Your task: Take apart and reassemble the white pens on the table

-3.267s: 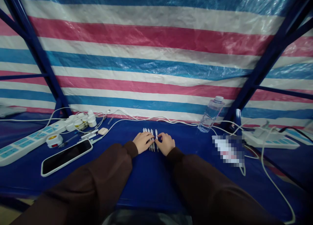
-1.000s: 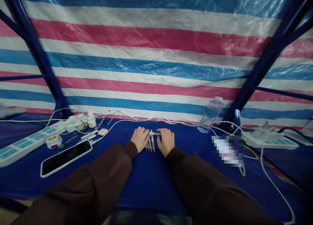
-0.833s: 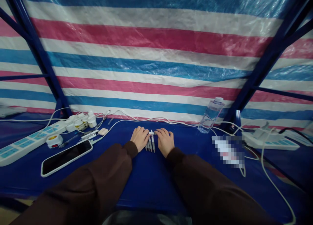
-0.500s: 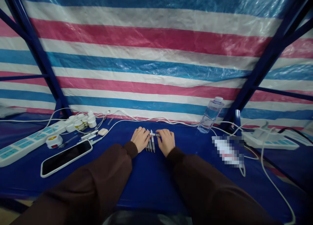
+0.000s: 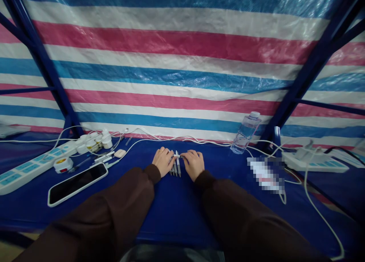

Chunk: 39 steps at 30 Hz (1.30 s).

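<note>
Several white and grey pens (image 5: pixel 178 167) lie side by side on the blue table, their tips toward me. Across their upper ends a white pen (image 5: pixel 177 156) is held sideways between my two hands. My left hand (image 5: pixel 163 162) is closed around its left end, with the fingers partly covering the row of pens. Thumb and fingers of my right hand (image 5: pixel 194 164) pinch the other end, so both ends are hidden.
To the left are a phone (image 5: pixel 77 184), a power strip (image 5: pixel 34 165), chargers and loose pens. A clear water bottle (image 5: pixel 245 134) stands at the back right, near a blurred packet (image 5: pixel 265 176) and another power strip (image 5: pixel 316 164). White cables (image 5: pixel 196 140) run along the back.
My right hand's fingertips have shifted slightly left along the sideways pen, covering more of its grey end. My left hand has barely moved.
</note>
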{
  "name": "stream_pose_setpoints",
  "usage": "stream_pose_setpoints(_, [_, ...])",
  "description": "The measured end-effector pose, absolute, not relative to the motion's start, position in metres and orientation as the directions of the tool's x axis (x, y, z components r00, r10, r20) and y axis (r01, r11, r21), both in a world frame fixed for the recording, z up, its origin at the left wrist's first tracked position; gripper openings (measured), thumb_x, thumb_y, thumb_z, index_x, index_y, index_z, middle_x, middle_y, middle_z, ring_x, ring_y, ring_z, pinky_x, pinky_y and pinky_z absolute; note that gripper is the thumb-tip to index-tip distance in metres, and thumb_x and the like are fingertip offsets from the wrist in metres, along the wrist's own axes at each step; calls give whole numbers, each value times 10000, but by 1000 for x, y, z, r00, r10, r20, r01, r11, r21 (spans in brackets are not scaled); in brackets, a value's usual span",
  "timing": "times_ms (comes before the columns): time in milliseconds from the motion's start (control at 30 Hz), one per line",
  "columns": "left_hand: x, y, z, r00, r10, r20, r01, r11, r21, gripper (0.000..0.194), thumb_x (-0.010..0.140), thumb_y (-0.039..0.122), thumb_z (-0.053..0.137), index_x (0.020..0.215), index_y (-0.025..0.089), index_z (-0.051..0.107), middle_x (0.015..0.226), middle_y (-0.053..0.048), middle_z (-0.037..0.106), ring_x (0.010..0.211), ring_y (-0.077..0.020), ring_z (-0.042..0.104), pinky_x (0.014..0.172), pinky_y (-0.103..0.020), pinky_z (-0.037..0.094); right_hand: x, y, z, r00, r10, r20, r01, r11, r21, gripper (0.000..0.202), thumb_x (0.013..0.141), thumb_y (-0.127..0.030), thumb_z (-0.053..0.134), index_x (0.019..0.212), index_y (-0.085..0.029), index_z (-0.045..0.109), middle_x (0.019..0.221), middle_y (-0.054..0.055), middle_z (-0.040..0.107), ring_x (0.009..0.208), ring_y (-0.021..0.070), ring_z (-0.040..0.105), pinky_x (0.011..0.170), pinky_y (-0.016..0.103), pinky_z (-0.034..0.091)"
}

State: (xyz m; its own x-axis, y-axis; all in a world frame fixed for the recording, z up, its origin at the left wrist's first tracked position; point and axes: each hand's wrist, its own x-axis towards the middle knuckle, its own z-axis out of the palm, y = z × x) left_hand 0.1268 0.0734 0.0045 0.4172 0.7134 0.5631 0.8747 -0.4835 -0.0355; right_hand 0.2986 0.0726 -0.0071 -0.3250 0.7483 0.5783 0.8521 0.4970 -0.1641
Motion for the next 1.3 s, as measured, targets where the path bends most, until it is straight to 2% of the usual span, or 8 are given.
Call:
stream_pose_setpoints(133, [126, 73, 6, 431, 691, 580, 866, -498, -50, 325, 893, 370, 301, 864, 189, 569, 797, -80, 511, 836, -222, 427, 708, -349, 321, 296, 70, -5, -306, 739, 601, 856, 489, -165, 308, 846, -146, 382, 1094, -176, 562, 990, 83, 602, 950, 181, 489, 813, 300, 291])
stream_pose_setpoints(267, [125, 74, 6, 418, 674, 608, 869, -492, -52, 318, 891, 362, 316, 878, 181, 577, 792, -82, 512, 829, -222, 425, 697, -347, 312, 294, 74, -10, -395, 719, 572, 852, 519, -65, 408, 845, -96, 334, 1221, -148, 484, 1171, 120, 544, 1078, 182, 462, 853, 309, 294])
stream_pose_setpoints(467, [125, 75, 3, 431, 647, 629, 871, -480, -102, 312, 889, 353, 333, 840, 169, 580, 768, -76, 522, 808, -213, 428, 679, -339, 302, 298, 79, -15, -398, 666, 631, 821, 566, -80, 319, 841, -78, 364, 1059, -174, 576, 1007, 70, 644, 926, 161, 558, 808, 310, 300])
stream_pose_setpoints(600, [126, 74, 3, 452, 629, 632, 857, -502, -114, 318, 889, 357, 334, 822, 168, 580, 753, -72, 520, 791, -208, 429, 675, -331, 305, 299, 77, -12, -319, 660, 680, 833, 537, -130, 221, 837, -102, 394, 878, -178, 598, 859, 53, 632, 792, 153, 554, 735, 279, 331])
stream_pose_setpoints(700, [126, 74, 4, 475, 608, 637, 841, -525, -126, 311, 889, 349, 338, 839, 168, 586, 761, -73, 523, 790, -207, 430, 680, -331, 303, 297, 74, -9, -302, 663, 685, 848, 516, -126, 228, 828, -117, 410, 967, -162, 585, 893, 74, 607, 805, 167, 539, 717, 277, 341])
stream_pose_setpoints(867, [126, 76, 3, 444, 618, 649, 859, -500, -111, 312, 890, 350, 337, 855, 165, 586, 764, -75, 525, 799, -211, 427, 681, -332, 296, 294, 74, -10, -403, 656, 638, 843, 538, -21, 323, 863, -127, 365, 1138, -140, 534, 1070, 121, 591, 956, 185, 526, 777, 313, 309])
stream_pose_setpoints(1100, [125, 77, 2, 448, 630, 634, 859, -501, -109, 321, 891, 354, 332, 823, 164, 582, 755, -77, 525, 798, -211, 429, 672, -331, 295, 297, 76, -13, -391, 632, 669, 834, 551, -34, 233, 875, -149, 393, 997, -170, 591, 931, 69, 662, 838, 161, 568, 770, 309, 269])
stream_pose_setpoints(1300, [126, 76, 3, 464, 628, 625, 839, -538, -84, 326, 891, 359, 332, 811, 162, 579, 752, -75, 529, 792, -207, 430, 679, -328, 309, 297, 72, -9, -306, 647, 698, 861, 501, -86, 135, 850, -166, 450, 839, -183, 584, 815, 25, 619, 723, 129, 547, 686, 271, 286])
